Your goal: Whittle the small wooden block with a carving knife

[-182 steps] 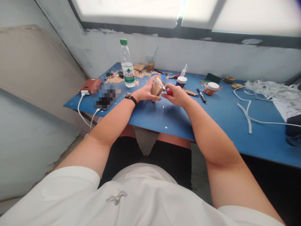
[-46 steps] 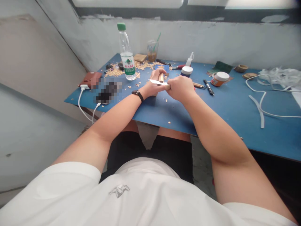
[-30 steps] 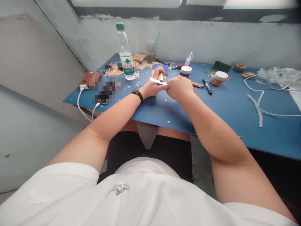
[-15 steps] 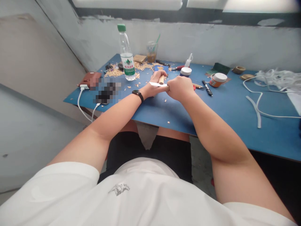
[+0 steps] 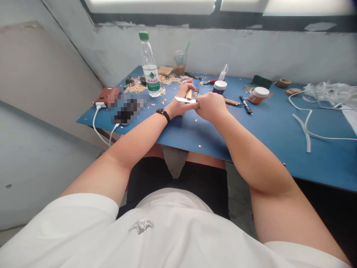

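My left hand (image 5: 181,98) is closed around a small pale piece of wood (image 5: 189,94), with its upper part showing between the fingers and thumb. In my right hand (image 5: 209,105) is a knife (image 5: 182,99), its blade pointing left and lying across the near side of the wood. My left thumb reaches along to the knife near the handle. Most of the handle is hidden in my right fist. The lower end of the wood is covered by my left hand. Small wood chips (image 5: 196,120) lie on the blue tabletop (image 5: 267,137) below.
Left of my hands stand a water bottle (image 5: 152,80), a phone (image 5: 126,111) on a cable and a brown leather case (image 5: 107,96). Shavings (image 5: 136,86) and a plastic cup (image 5: 180,63) lie behind. Rightward are jars (image 5: 259,95), a marker (image 5: 245,105) and white tubing (image 5: 302,132).
Both hands have shifted slightly to the left, with the knife and the wood still held. The blade is tilted a little more than before.
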Motion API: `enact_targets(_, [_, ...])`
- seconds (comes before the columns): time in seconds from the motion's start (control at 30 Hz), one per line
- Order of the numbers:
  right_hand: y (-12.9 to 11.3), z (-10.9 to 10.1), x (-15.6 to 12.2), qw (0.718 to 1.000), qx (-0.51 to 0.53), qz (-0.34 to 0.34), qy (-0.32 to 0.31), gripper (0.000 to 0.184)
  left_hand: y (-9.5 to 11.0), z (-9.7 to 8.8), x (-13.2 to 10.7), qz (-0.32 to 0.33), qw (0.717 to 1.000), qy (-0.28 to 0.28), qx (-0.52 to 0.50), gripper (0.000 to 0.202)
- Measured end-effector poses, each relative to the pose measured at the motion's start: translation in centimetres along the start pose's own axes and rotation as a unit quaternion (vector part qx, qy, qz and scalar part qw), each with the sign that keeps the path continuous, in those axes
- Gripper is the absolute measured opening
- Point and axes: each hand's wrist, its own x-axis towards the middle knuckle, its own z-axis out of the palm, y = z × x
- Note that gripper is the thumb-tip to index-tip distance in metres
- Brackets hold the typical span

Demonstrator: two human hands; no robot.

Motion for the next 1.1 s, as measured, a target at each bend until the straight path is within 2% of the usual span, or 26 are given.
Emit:
enact_targets(0.2, [0.1, 0.0, 0.1, 1.000, 0.011, -0.002, -0.003, 0.051, 0.1, -0.4, 0.3, -0.002, 0.999, -0.018, -0.032, 0.085])
enact_targets(0.4, [0.0, 0.1, 0.1, 1.000, 0.020, -0.012, 0.001, 0.049, 0.6, -0.7, 0.2, -0.011, 1.000, -0.012, -0.017, 0.075])
enact_targets(0.73, [-0.3, 0.0, 0.2, 1.000, 0.006, -0.018, -0.014, 0.054, 4.0, -1.3, 0.0, -0.032, 0.999, -0.039, -0.013, 0.084])
enact_targets(1.1, [-0.4, -0.3, -0.2, 1.000, 0.007, 0.009, -0.005, 0.049, 4.5, -1.3, 0.3, -0.007, 0.999, -0.041, 0.002, 0.079])
